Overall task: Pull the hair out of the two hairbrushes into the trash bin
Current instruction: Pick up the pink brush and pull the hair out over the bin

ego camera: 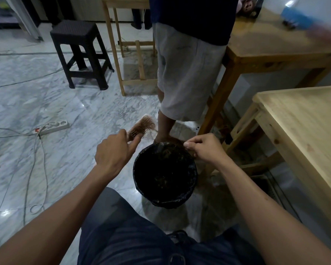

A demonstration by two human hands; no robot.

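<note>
Now stripping: left hand point(114, 150) gripping hairbrush point(141, 127), right hand point(204, 148) pinching hair over trash bin point(141, 190); next, drop strands at six o'clock.

Bare forearms without sleeves; dark blue trousers point(141, 241) with faint stripes cover the legs.

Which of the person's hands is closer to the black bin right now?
Right. The right hand pinches strands just over the trash bin's far right rim. The left hand holds the hairbrush off to the bin's left, above the floor.
</note>
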